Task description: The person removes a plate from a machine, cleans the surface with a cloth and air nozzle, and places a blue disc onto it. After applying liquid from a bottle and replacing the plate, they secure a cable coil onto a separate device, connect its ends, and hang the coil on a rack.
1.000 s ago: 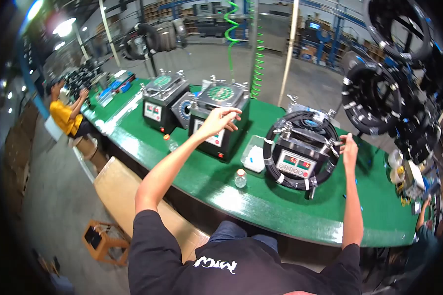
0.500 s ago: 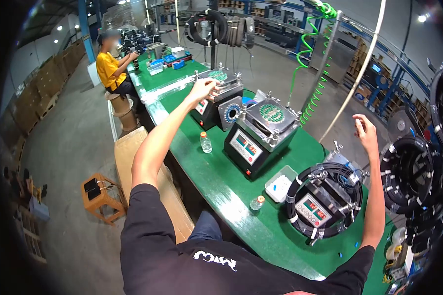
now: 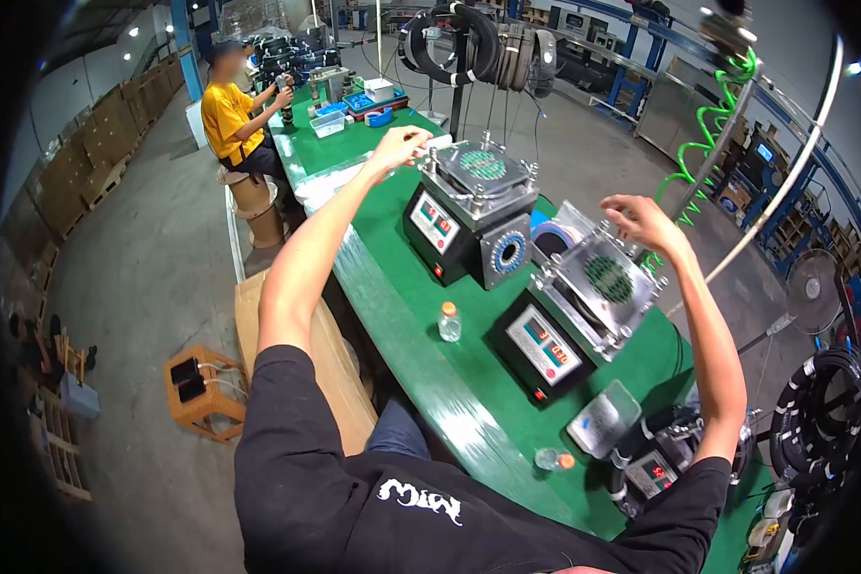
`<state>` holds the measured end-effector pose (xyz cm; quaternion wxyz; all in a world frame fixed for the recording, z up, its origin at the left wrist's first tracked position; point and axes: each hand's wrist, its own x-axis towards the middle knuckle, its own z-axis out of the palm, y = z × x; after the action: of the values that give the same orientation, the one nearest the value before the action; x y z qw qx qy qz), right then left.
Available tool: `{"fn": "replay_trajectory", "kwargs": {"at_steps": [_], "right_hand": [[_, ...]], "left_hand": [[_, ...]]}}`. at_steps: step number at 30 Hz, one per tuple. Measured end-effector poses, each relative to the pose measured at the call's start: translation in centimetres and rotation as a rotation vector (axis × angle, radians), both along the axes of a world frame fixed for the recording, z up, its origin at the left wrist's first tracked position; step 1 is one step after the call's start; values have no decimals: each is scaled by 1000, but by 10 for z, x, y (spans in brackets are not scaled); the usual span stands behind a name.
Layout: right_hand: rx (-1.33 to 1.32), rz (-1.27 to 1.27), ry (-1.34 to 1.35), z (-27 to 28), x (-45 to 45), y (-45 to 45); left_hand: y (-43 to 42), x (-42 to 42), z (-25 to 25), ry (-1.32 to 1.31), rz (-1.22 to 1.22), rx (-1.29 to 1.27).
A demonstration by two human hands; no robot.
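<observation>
Green covers the tabletop (image 3: 392,316) in the head view, and on it stands the near machine (image 3: 579,311), a black box with a metal top plate (image 3: 606,277). It lies below the right hand (image 3: 646,222), toward the wearer (image 3: 430,517) — that hand is the nearer one, its grip half curled with nothing visible in it. The left hand (image 3: 397,148) is up and left of the near machine, by the far machine (image 3: 464,201); whether its curled fingers grasp the white object (image 3: 438,142) beside them, I cannot tell. The near machine's display panel (image 3: 543,346) faces the wearer — the panel's long axis slants down to the right.
</observation>
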<state>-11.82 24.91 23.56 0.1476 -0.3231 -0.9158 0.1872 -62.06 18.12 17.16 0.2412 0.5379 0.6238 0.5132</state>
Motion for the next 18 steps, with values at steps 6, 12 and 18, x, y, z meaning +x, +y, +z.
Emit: {"fn": "replay_trajectory", "kwargs": {"at_steps": [6,12,18], "right_hand": [[9,-31,-98,-48,-130,48],[-85,-365,21,-96,-222,82],[-35,-666,271,-135,-271,72]], "left_hand": [[98,-50,-43,284,-55,165],[183,-64,-91,324,-311,-17],[173,-53,-90,216,-583,53]]}}
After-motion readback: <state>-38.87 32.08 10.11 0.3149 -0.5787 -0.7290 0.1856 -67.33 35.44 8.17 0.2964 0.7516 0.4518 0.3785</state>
